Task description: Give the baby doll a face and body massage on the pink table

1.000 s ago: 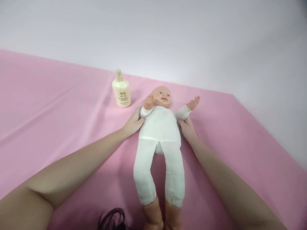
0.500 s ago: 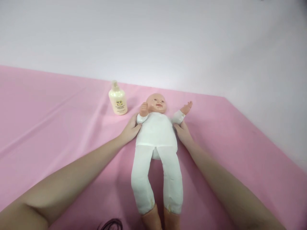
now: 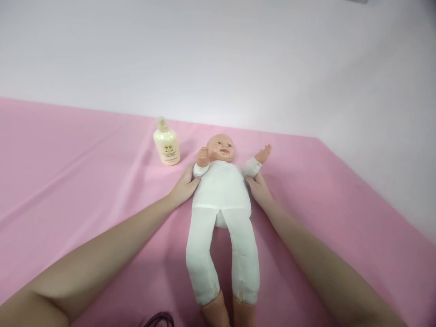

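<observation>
Only the viewpoint had shifted slightly — left hand point(image 3: 185, 186) and right hand point(image 3: 260, 190), apart, clasped the doll point(image 3: 221, 186) at its sides — hold seemingly complete, release not yet made.

Toward the near edge of the pink cloth point(image 3: 85, 181), the feet of the baby doll point(image 3: 221, 186) and dark strands point(image 3: 162, 314) are cropped. Most fingers of the left hand point(image 3: 185, 185) and right hand point(image 3: 260, 187) are hidden; fine print on the pump bottle point(image 3: 166, 143) is blurred.

Pink cloth point(image 3: 327, 195) beneath a baby doll point(image 3: 221, 186) and pump bottle point(image 3: 167, 147).
</observation>
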`<state>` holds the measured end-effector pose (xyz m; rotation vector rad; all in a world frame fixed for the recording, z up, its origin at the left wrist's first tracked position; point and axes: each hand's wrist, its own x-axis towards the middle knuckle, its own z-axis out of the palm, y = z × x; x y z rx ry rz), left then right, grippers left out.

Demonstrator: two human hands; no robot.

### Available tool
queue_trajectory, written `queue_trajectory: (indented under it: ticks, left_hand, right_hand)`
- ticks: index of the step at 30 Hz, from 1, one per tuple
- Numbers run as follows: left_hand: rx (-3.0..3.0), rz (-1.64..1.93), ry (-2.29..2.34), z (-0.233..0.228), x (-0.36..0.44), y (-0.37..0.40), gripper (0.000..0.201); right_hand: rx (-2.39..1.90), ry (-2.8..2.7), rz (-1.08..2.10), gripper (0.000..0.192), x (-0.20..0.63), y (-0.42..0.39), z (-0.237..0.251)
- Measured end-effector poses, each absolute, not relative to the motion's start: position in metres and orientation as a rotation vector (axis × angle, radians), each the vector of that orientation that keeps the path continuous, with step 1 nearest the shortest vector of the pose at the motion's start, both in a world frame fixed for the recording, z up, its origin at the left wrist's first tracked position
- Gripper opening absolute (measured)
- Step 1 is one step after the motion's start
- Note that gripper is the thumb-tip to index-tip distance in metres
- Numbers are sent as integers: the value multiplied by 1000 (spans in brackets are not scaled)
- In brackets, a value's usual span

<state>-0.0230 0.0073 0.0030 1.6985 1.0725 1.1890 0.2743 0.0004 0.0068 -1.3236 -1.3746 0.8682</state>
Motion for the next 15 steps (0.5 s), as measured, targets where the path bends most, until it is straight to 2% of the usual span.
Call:
queue_trajectory:
  ticks: [15]
  left_hand:
    - [1706,1178,1091,5,-23,7,58]
  right_hand:
    - [-1336,-1386,860,53,275,1,6]
